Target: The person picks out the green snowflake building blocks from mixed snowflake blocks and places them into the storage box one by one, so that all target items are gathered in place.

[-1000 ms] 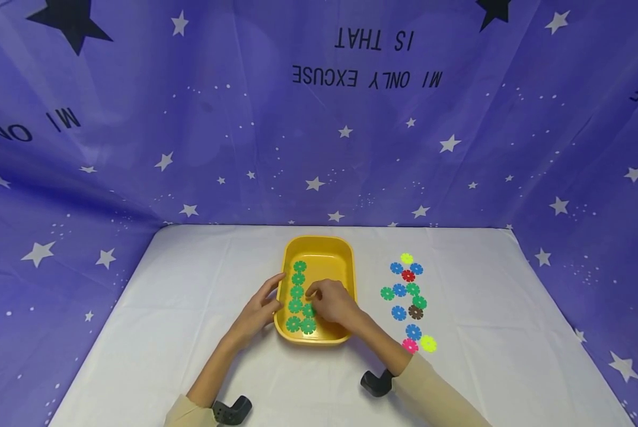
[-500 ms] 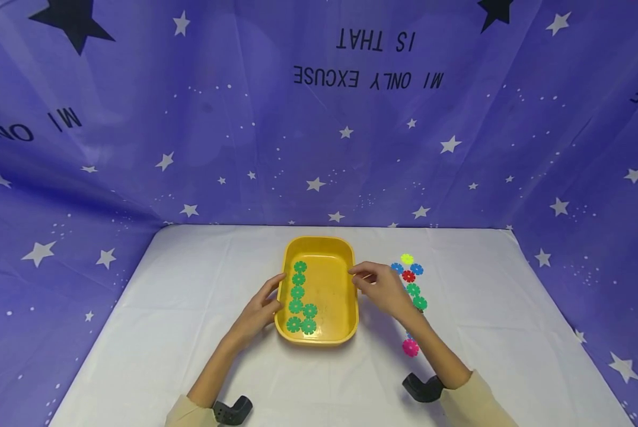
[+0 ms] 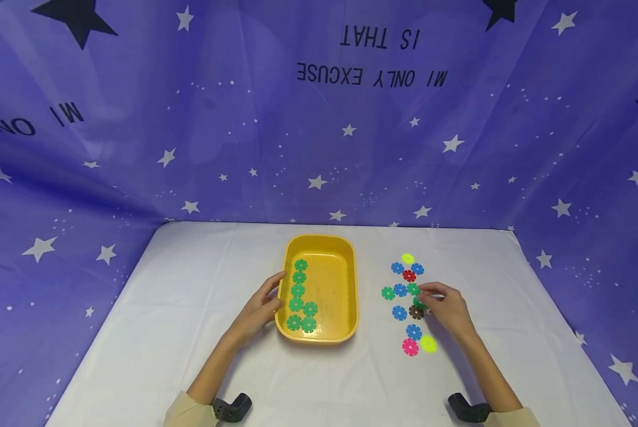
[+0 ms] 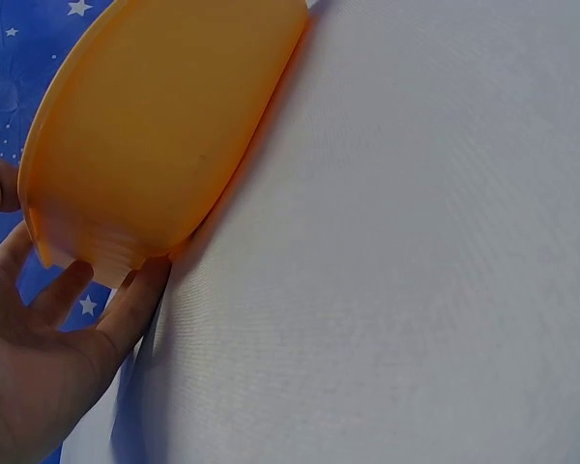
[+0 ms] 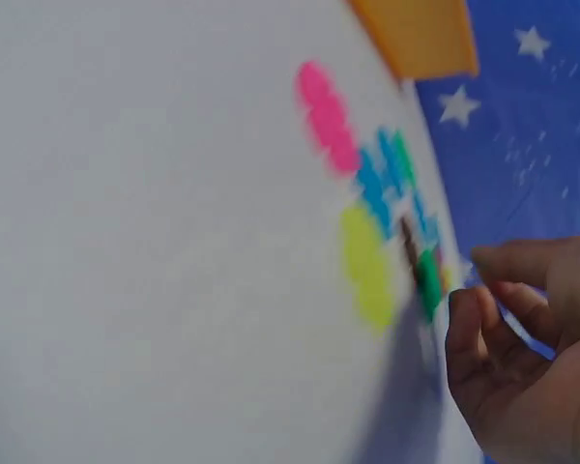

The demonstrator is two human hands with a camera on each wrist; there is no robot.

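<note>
My left hand (image 3: 257, 308) rests at the left side of a yellow tray (image 3: 356, 296). In the left wrist view, its fingers touch the tray's outer wall and lie spread, not curled round it. Several green snowflake discs (image 3: 297, 290) lie inside along the tray's left side. To the right, my right hand (image 3: 449, 308) hovers at a green snowflake disc (image 3: 412, 289) on the table, its thumb and fingertips apart in the right wrist view. A second green disc is partly hidden beneath the fingers. A brown disc (image 3: 416, 312) lies just below them.
Around the right hand lie loose discs: blue (image 3: 399, 313), red (image 3: 409, 276), yellow (image 3: 428, 344), pink (image 3: 410, 347) and green (image 3: 388, 293). A white cloth (image 3: 532, 320) covers the table. A purple star-patterned curtain (image 3: 319, 148) stands behind and at both sides.
My right hand has left the tray's inside, crossed its right rim and moved right to the loose discs. A green disc under it earlier stays in the tray. The left hand has stayed put.
</note>
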